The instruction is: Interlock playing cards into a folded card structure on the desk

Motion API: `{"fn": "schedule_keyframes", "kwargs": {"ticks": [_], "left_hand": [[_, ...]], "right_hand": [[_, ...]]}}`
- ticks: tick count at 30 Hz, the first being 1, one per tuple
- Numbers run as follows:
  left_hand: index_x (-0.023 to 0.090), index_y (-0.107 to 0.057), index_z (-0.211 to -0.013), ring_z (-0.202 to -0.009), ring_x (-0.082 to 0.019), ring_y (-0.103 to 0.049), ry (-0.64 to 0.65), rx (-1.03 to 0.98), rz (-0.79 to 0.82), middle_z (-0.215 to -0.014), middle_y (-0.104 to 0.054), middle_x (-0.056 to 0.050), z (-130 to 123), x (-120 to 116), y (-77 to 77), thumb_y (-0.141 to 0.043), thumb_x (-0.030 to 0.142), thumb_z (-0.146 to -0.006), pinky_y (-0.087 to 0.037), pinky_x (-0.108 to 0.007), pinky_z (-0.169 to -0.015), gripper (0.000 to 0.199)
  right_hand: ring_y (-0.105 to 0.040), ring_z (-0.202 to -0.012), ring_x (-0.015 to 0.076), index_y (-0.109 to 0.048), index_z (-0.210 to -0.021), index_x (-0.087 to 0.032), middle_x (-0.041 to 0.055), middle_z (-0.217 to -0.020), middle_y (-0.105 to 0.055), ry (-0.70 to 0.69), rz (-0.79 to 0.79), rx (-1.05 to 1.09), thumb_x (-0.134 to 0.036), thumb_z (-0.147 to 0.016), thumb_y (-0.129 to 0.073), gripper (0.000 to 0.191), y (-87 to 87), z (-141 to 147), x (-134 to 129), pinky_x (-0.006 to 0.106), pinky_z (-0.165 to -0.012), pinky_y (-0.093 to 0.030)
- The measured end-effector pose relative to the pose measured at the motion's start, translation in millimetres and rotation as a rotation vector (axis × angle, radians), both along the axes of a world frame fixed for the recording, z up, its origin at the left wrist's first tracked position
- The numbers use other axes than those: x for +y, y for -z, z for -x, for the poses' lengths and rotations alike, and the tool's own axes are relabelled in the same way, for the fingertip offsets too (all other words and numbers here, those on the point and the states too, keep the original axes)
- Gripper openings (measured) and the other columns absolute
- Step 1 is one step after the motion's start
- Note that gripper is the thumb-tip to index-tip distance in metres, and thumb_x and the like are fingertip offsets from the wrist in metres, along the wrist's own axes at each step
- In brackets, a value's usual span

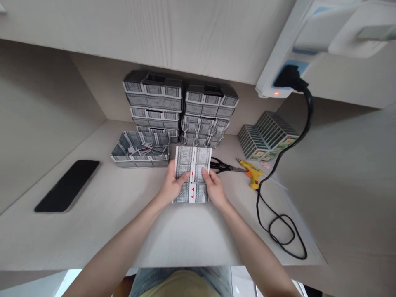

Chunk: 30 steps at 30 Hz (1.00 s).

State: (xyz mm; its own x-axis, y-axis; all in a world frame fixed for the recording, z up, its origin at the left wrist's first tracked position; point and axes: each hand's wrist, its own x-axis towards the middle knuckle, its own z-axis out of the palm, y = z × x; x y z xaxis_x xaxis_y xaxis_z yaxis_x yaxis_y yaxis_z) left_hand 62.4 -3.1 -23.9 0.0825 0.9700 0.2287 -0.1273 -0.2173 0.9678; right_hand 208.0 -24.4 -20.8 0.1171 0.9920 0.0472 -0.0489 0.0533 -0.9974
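Note:
A flat panel of joined playing cards, patterned grey and white with red marks down its middle, is held up over the desk. My left hand grips its left edge, thumb on the face. On the right edge my right hand grips it the same way. Behind the panel, to the left, an open card box holds loose cards and pieces. Stacked card boxes stand behind it, beside a second stack. The fingers behind the panel are hidden.
Black scissors and a yellow glue gun lie to the right, near a black cable. Bundled card stacks stand at the back right. A dark phone lies left on the desk. A power strip hangs above.

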Motion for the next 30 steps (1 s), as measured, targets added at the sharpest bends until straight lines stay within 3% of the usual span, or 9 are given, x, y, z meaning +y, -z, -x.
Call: {"fn": "schedule_keyframes", "kwargs": {"ticks": [2,4,7,11,22,30], "left_hand": [[0.021,-0.041,-0.111,-0.098,-0.019,-0.055,-0.028,-0.050,0.005,-0.107,-0.058,-0.004,2.1,3.5,-2.1,-0.062,0.028,-0.072,-0.041,-0.036,-0.088,0.045],[0.021,-0.042,-0.109,-0.097,-0.019,-0.055,-0.098,-0.084,0.007,-0.106,-0.058,-0.004,5.8,7.5,-3.3,-0.063,0.028,-0.071,-0.042,-0.036,-0.087,0.044],[0.022,-0.043,-0.108,-0.099,-0.019,-0.055,-0.210,-0.103,-0.021,-0.108,-0.058,-0.004,13.3,12.6,-3.8,-0.065,0.028,-0.070,-0.040,-0.035,-0.089,0.044],[0.022,-0.044,-0.108,-0.098,-0.019,-0.055,-0.209,-0.067,-0.048,-0.109,-0.057,-0.004,19.1,14.8,-3.9,-0.064,0.030,-0.071,-0.041,-0.036,-0.088,0.043],[0.022,-0.040,-0.109,-0.103,-0.020,-0.052,-0.179,0.021,-0.120,-0.111,-0.054,-0.005,12.0,7.2,-8.0,-0.060,0.031,-0.074,-0.040,-0.036,-0.089,0.041],[0.020,-0.036,-0.117,-0.096,-0.022,-0.054,-0.348,0.327,-0.148,-0.106,-0.055,-0.009,12.1,0.9,-7.1,-0.057,0.034,-0.077,-0.043,-0.037,-0.081,0.047]], "right_hand": [[-0.058,-0.084,0.0172,-0.059,-0.092,-0.019,0.0021,-0.089,-0.064,-0.071,0.021,0.114,-0.047,-0.077,-0.052,0.032,-2.2,0.9,0.1,0.029,-0.075,-0.046],[-0.059,-0.084,0.0178,-0.058,-0.094,-0.020,0.0026,-0.092,-0.064,-0.162,0.081,0.206,-0.047,-0.076,-0.054,0.032,-3.5,-0.6,-0.2,0.029,-0.070,-0.049],[-0.062,-0.071,0.0179,-0.056,-0.089,-0.020,0.0021,-0.083,-0.063,-0.306,0.188,0.228,-0.047,-0.074,-0.057,0.031,-3.6,-4.6,-1.3,0.028,-0.052,-0.052],[-0.062,-0.055,0.0160,-0.052,-0.092,-0.020,0.0013,-0.075,-0.063,-0.420,0.229,0.237,-0.050,-0.076,-0.053,0.034,-3.1,-4.7,-3.7,0.028,-0.042,-0.052],[-0.051,-0.038,0.0093,-0.047,-0.086,-0.020,-0.0037,-0.059,-0.056,-0.377,0.180,0.164,-0.048,-0.078,-0.053,0.030,0.2,1.2,-6.0,0.019,-0.027,-0.039],[-0.046,-0.033,0.0075,-0.043,-0.100,-0.023,-0.0089,-0.056,-0.052,-0.396,0.152,0.085,-0.041,-0.074,-0.058,0.036,0.2,6.6,-9.4,0.020,-0.029,-0.039]]}}
